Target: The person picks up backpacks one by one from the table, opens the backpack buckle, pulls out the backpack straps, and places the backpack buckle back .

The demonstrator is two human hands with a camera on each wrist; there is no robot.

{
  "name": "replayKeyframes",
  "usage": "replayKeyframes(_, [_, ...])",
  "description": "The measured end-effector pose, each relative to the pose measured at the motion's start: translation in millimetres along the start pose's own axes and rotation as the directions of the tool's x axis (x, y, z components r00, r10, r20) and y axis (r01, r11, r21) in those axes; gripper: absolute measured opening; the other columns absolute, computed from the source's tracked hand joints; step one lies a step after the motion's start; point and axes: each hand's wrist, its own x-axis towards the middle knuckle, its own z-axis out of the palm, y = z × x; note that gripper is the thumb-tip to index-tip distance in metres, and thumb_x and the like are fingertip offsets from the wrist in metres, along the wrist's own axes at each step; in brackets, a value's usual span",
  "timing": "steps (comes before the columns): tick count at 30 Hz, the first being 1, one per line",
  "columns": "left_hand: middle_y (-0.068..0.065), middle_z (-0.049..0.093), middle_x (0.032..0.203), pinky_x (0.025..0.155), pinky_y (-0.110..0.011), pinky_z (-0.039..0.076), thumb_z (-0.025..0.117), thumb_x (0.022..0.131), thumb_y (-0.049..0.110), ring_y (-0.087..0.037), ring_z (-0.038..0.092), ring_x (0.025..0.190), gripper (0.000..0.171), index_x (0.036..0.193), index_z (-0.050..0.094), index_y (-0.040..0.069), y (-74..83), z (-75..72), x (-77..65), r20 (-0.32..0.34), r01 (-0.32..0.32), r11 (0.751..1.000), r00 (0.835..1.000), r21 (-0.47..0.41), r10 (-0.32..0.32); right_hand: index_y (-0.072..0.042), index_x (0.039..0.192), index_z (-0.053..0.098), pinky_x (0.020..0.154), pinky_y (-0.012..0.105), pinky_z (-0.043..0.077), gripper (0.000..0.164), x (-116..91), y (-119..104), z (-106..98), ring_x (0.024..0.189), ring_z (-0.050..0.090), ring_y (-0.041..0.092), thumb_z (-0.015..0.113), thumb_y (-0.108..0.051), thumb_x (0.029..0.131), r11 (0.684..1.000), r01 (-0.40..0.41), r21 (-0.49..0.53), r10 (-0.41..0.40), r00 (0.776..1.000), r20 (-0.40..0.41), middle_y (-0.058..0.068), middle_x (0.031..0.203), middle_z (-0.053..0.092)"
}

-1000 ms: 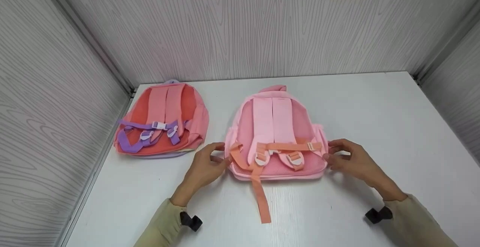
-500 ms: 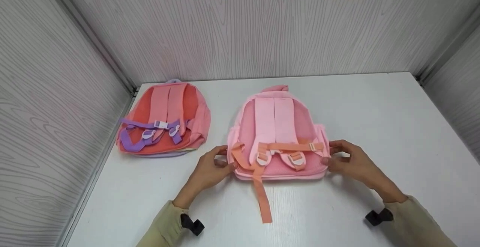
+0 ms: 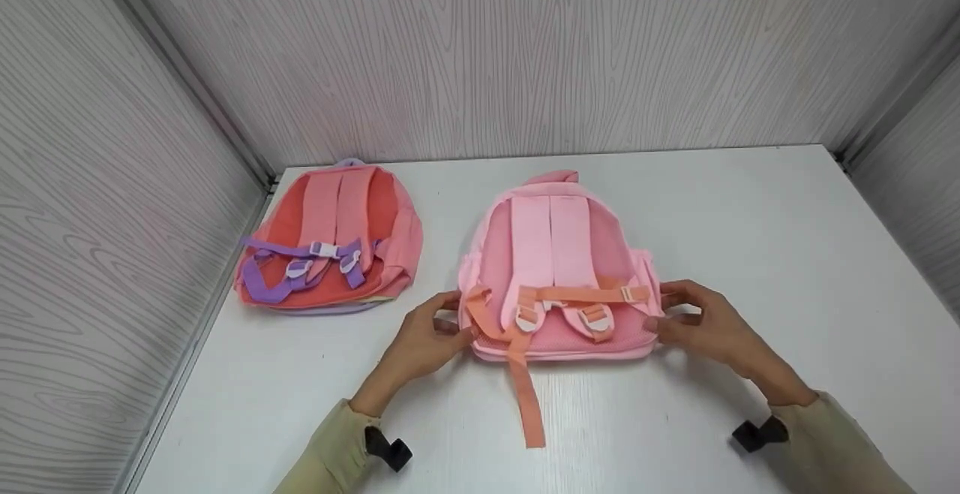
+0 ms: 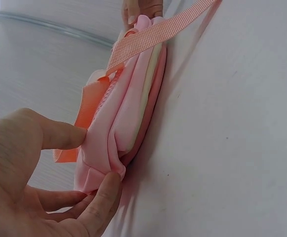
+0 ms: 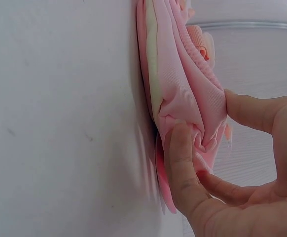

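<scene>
A small pink backpack lies on the white table with its straps facing up. Orange webbing crosses its lower part, and one loose orange strap end trails toward the front. My left hand pinches the lower left side of the bag, thumb on top and fingers against the side, as the left wrist view shows. At the opposite lower corner my right hand pinches the bag's side in the same way. In the right wrist view the pink fabric bunches between thumb and fingers.
A coral backpack with purple straps lies at the back left of the white table. Grey wood-grain panels stand behind the table and at both sides.
The pink backpack and my left hand appear slightly further right in the head view, as does the coral backpack. Both hands keep hold of the pink backpack's sides.
</scene>
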Motion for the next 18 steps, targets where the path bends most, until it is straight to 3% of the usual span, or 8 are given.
replayKeyframes(11, [-0.013,0.063,0.141,0.086,-0.037,0.062,0.08,0.095,0.023,-0.024,0.07,0.109,0.063,0.151,0.055,0.008,2.9,8.3,5.0,0.03,-0.02,1.0,0.999,0.003,0.02,-0.004,0.15,0.053,0.094,0.015,0.051,0.067,-1.3,3.3,-8.9,0.123,0.058,0.028,0.081,-0.033,0.096,0.998,-0.016,-0.06,0.015,1.0,-0.016,0.016,0.136,0.063])
replayKeyframes(18, [-0.013,0.061,0.143,0.087,-0.036,0.061,0.079,0.096,0.022,-0.022,0.069,0.109,0.067,0.155,0.051,0.005,8.9,21.6,10.8,0.078,-0.016,1.0,0.997,-0.012,0.017,-0.003,0.151,0.052,0.092,0.017,0.052,0.068,-6.5,10.9,-19.3,0.123,0.059,0.029,0.081,-0.031,0.096,0.996,-0.044,-0.072,0.041,0.998,-0.04,0.017,0.136,0.063])
